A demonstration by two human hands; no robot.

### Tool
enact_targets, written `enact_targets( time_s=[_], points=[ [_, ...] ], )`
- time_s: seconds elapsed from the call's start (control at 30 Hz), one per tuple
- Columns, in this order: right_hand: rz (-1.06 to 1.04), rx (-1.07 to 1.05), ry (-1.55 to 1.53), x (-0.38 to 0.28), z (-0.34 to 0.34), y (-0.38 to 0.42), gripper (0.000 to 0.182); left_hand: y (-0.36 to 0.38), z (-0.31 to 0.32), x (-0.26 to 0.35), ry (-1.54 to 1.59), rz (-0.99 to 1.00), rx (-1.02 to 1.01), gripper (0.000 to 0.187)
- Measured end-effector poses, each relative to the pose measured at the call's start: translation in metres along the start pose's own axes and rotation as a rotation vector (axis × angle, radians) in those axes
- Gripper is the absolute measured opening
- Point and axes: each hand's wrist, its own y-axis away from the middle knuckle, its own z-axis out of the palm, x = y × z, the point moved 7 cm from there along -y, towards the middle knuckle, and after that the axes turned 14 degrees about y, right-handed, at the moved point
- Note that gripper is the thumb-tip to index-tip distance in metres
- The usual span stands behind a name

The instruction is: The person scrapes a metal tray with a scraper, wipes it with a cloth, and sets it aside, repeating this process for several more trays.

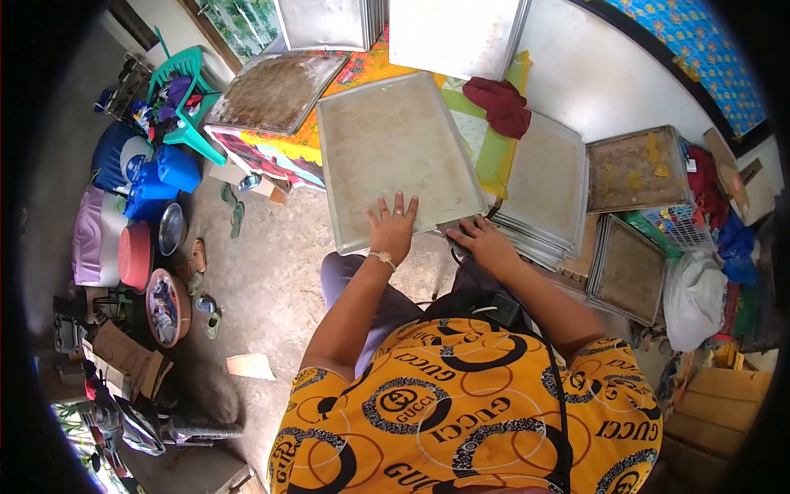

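Note:
A large flat metal tray with a thin raised rim lies in front of me, its near edge over my lap. My left hand rests flat on the tray's near part, fingers spread, a ring on one finger and a bracelet at the wrist. At the near right corner, my right hand presses its fingers on a dark, flat, scraper-like piece. I cannot tell its exact kind, as the hand covers part of it.
Stacked trays stand to the right, below a dark red cloth. A stained tray lies on the covered table at left. More trays lean at the back. A green chair and basins stand left.

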Motion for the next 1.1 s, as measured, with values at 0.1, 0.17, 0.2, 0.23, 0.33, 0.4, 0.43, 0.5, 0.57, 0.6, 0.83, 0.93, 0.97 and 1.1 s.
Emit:
enact_targets(
  time_s=[0.1, 0.17, 0.2, 0.23, 0.33, 0.4, 0.43, 0.5, 0.57, 0.6, 0.83, 0.93, 0.97, 1.1],
  points=[
    [0.016, 0.026, 0.003, 0.001, 0.005, -0.005, 0.056, -0.002, 0.003, -0.003, 0.04, -0.029, -0.111, 0.062],
    [0.008, 0.037, 0.007, 0.005, 0.012, -0.016, 0.056, -0.002, 0.004, -0.004, 0.053, -0.038, -0.155, 0.062],
    [-0.003, 0.035, 0.015, 0.011, 0.015, -0.029, 0.056, -0.003, 0.006, -0.006, 0.061, -0.041, -0.164, 0.062],
    [-0.013, 0.036, 0.024, 0.018, 0.015, -0.043, 0.056, -0.003, 0.005, -0.006, 0.067, -0.042, -0.172, 0.062],
    [0.039, -0.009, -0.128, 0.041, 0.013, -0.087, 0.056, -0.005, 0.003, -0.005, 0.082, -0.056, -0.209, 0.062],
    [0.038, 0.033, -0.091, 0.037, 0.014, -0.085, 0.056, -0.005, 0.002, -0.005, 0.082, -0.047, -0.218, 0.061],
    [0.038, 0.056, -0.072, 0.033, 0.01, -0.083, 0.056, -0.005, 0.003, -0.007, 0.08, -0.043, -0.221, 0.061],
    [-0.005, 0.041, 0.021, 0.018, 0.004, -0.051, 0.056, -0.005, 0.005, -0.007, 0.082, -0.047, -0.222, 0.06],
    [0.02, -0.002, -0.005, 0.005, 0.009, -0.023, 0.056, -0.007, 0.006, -0.008, 0.087, -0.052, -0.22, 0.06],
    [0.038, -0.03, -0.021, 0.004, 0.009, -0.015, 0.056, -0.008, 0.006, -0.008, 0.089, -0.053, -0.221, 0.059],
    [0.071, 0.005, 0.01, 0.039, 0.01, -0.114, 0.053, -0.007, 0.001, -0.005, 0.11, -0.062, -0.254, 0.058],
    [0.125, 0.041, -0.088, 0.08, 0.008, -0.19, 0.051, -0.008, 0.005, -0.007, 0.071, -0.064, -0.26, 0.064],
    [0.141, 0.027, -0.138, 0.09, 0.004, -0.209, 0.05, -0.007, 0.005, -0.007, 0.074, -0.066, -0.265, 0.063],
    [0.097, 0.072, -0.057, 0.092, 0.011, -0.224, 0.046, -0.006, 0.004, -0.006, 0.089, -0.05, -0.255, 0.061]
  ],
)
